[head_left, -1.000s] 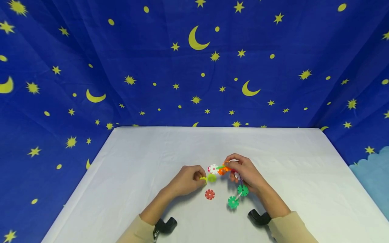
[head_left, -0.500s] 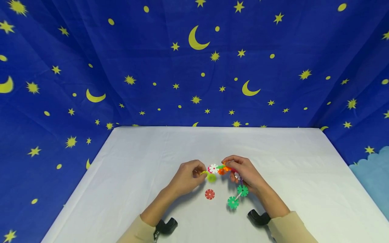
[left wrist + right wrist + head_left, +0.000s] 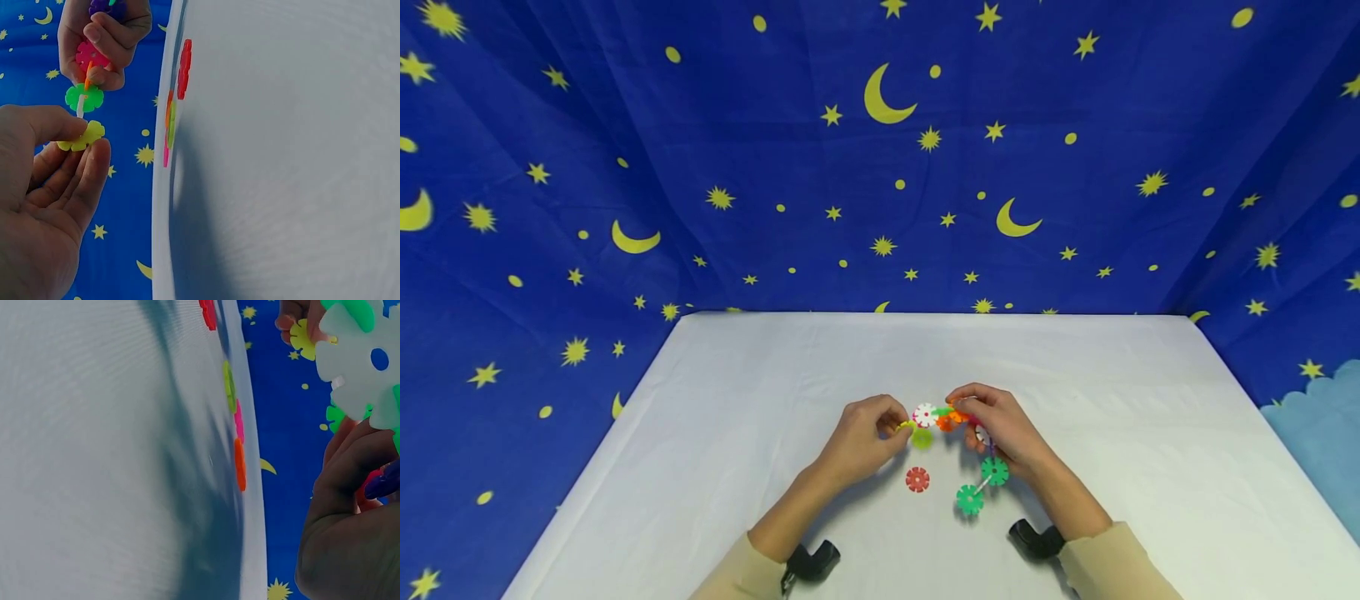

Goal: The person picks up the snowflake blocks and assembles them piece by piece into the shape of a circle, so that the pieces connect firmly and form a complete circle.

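My left hand [image 3: 867,433] pinches a yellow notched plastic disc [image 3: 87,135] between thumb and fingers. The yellow disc meets the edge of a white disc [image 3: 925,415] at the end of a chain of interlocked discs. My right hand [image 3: 1000,421] grips this chain near a pink disc [image 3: 90,56], with an orange disc [image 3: 958,412] and a green disc [image 3: 84,98] between it and the white one. The chain's other end hangs below the right hand, with two green discs [image 3: 995,471] joined by an edge-on white one. Whether the yellow disc is slotted in is unclear.
Loose discs lie on the white-covered table [image 3: 775,367]: a red one [image 3: 917,479], a lime one [image 3: 922,438], an orange one [image 3: 240,464] and a pink one [image 3: 239,420]. A blue star-patterned cloth [image 3: 820,167] stands behind. Black wrist mounts [image 3: 1033,540] sit below both forearms.
My left hand has moved slightly up and away from me, bringing the yellow disc to the white one. The chain's hanging green end has swung a little left.
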A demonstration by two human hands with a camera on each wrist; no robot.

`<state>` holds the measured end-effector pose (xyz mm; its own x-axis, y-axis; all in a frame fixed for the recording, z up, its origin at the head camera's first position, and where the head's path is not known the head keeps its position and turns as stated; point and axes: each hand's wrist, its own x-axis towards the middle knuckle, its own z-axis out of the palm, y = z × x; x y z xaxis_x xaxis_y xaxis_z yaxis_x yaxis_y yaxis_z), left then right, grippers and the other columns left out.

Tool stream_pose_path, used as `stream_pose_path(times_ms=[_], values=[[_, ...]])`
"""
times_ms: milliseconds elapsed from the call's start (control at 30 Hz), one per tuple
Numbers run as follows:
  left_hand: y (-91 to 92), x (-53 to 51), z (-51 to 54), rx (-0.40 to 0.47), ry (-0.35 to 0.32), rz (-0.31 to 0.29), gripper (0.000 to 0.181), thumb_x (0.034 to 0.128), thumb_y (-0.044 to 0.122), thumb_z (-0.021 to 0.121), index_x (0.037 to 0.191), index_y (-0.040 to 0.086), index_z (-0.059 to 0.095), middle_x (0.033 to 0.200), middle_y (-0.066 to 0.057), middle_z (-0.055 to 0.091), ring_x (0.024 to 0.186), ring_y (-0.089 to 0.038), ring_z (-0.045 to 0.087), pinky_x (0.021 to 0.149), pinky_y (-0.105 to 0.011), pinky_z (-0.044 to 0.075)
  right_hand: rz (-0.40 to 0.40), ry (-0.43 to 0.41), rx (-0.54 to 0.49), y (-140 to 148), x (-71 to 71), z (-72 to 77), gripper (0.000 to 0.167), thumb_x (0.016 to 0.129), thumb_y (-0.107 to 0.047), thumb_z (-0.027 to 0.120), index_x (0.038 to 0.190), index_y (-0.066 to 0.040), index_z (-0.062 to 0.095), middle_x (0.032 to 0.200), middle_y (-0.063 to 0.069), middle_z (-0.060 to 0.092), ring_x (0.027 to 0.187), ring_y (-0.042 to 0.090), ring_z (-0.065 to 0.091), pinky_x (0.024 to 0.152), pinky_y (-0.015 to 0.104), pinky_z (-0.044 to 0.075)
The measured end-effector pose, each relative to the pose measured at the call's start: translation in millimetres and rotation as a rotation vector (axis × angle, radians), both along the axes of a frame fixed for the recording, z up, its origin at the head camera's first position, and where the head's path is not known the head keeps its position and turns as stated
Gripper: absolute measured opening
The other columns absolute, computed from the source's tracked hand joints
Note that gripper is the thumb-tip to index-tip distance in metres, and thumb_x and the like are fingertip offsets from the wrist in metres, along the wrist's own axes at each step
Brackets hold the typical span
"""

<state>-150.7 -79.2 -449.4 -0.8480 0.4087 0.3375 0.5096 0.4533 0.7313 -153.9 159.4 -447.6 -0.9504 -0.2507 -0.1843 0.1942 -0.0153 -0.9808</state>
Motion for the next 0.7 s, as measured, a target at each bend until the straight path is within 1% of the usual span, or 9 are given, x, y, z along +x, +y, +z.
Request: stream_pose_path(times_ms=[167,367,533,600,700], values=[[1.2,0.7,-0.4,0.005,-0.001,0.015,0.014,0.0809,0.008,0.075,0.086,0.015,0.064,0.08,0.011,0.061,0.071,-0.006,0.058,0.065,-0.022,0.052,0.002,-0.002,-0.001,-1.7,0.7,0.0,0.034,0.097,-0.019,0.056,0.122,0.005,0.055,0.098,0.03,0.054,0.043,0.016,0.049,0.041,0.022,0.044],[1.9,0.1,-0.7,0.003,-0.005,0.026,0.013,0.0792,0.003,0.072,0.086,0.013,0.066,0.082,0.005,0.065,0.07,-0.006,0.059,0.064,-0.021,0.052,0.004,-0.001,0.003,-3.4,1.4,1.9,0.036,0.096,-0.019,0.057,0.122,0.006,0.054,0.101,0.034,0.053,0.044,0.017,0.049,0.042,0.022,0.044],[2.8,0.8,-0.6,-0.002,-0.012,0.042,0.013,0.0785,0.002,0.07,0.087,0.012,0.067,0.082,0.006,0.065,0.07,-0.005,0.059,0.064,-0.021,0.052,0.007,0.02,0.007,-4.0,1.5,2.8,0.034,0.096,-0.016,0.056,0.121,0.007,0.055,0.104,0.035,0.053,0.045,0.017,0.049,0.042,0.022,0.045],[3.2,1.2,-1.1,0.003,-0.008,0.047,0.012,0.0787,0.002,0.07,0.087,0.011,0.068,0.082,0.005,0.065,0.07,-0.005,0.06,0.064,-0.02,0.052,0.009,0.027,0.014,-4.4,1.7,3.3,0.032,0.097,-0.016,0.056,0.12,0.006,0.057,0.103,0.035,0.053,0.045,0.017,0.049,0.042,0.022,0.045],[3.9,1.7,-1.7,0.019,0.017,0.054,0.012,0.0786,0.001,0.071,0.087,0.009,0.069,0.082,0.002,0.066,0.069,-0.005,0.061,0.063,-0.019,0.053,0.009,0.036,0.021,-5.4,2.2,4.2,0.028,0.096,-0.016,0.056,0.115,0.004,0.062,0.099,0.036,0.056,0.044,0.017,0.049,0.041,0.023,0.045]])
